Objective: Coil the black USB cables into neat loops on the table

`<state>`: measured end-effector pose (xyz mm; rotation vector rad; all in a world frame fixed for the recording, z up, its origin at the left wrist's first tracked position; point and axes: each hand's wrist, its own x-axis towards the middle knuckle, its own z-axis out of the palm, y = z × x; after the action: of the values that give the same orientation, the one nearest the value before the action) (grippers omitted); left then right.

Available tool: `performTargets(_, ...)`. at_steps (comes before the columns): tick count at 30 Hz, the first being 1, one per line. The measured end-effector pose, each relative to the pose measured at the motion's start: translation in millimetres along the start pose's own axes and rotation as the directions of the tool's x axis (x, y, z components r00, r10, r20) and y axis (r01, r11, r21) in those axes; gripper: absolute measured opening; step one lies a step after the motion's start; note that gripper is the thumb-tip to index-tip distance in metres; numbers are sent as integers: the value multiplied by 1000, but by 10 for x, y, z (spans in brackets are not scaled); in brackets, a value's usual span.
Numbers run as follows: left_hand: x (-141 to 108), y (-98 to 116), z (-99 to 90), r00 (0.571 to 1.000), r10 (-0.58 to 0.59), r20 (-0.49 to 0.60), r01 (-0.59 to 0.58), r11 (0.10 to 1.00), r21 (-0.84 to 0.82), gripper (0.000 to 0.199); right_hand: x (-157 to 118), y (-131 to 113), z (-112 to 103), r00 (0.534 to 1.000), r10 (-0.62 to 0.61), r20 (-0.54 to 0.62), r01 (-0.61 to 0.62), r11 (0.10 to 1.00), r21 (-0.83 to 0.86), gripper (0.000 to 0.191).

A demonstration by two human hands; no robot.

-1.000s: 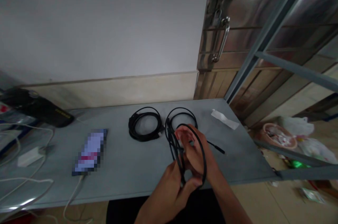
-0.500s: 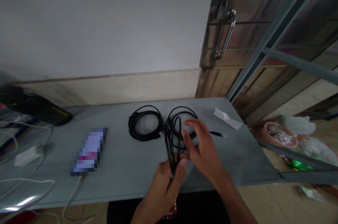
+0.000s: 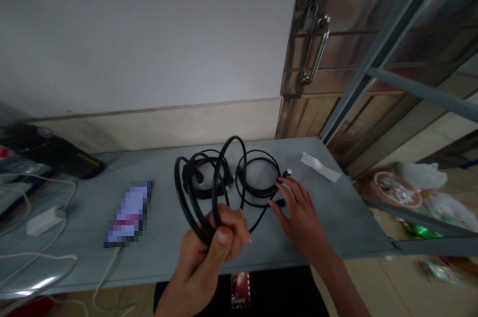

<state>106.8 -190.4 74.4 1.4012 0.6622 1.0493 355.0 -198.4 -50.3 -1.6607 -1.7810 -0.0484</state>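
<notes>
My left hand (image 3: 212, 252) is closed around several loops of a thick black cable (image 3: 216, 182), held upright above the table's front part. My right hand (image 3: 298, 207) rests low at the right-hand coil of black cable (image 3: 261, 190), thumb and fingers apart, fingertips at the coil's right edge. Just beyond those fingers shows a plug (image 3: 287, 173) with a silver tip. A black connector (image 3: 278, 203) lies by my right thumb, partly covered. Behind the held loops, another black cable coil (image 3: 205, 191) lies on the grey table (image 3: 168, 237).
A phone (image 3: 129, 212) with a white cord lies to the left, near a white adapter (image 3: 45, 221) and a black bottle (image 3: 56, 152). A white paper strip (image 3: 320, 166) lies at the right. A grey metal frame (image 3: 358, 87) rises past the table's right end.
My left hand has moved left and raised the loops, which now spread wider. My right hand has left them and come down at the right coil. The silver-tipped plug has shifted left.
</notes>
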Motion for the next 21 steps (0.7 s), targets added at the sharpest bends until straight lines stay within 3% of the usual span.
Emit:
performTargets(5,101,212,52,995,79,53,-79,997,-6,44,1,7,21,990,-130,44,132,990,-42,46)
performTargets(7,120,257,54,995,97,17,-96,995,-42,43,27,-30,-25,978,-194,78,196,980,-18,34)
performTargets(10,141,293,6,999,46,7,-45,989,-139,40,63,-137,-162,959,-256,124,240,962,132,18)
performTargets(12,166,312,-39,995,11,97,12,974,-227,39,66,-239,-283,947,-288,140,240,928,284,20)
performTargets(15,218,359,-61,986,28,165,39,922,-386,39,33,-410,-464,949,-280,147,190,875,445,23)
performTargets(18,276,419,-16,996,46,73,-4,870,-493,35,-18,-564,-606,962,-209,174,75,819,570,20)
performTargets(21,347,433,52,1000,0,-6,-4,862,-507,31,-63,-699,-698,965,-75,251,-120,724,680,17)
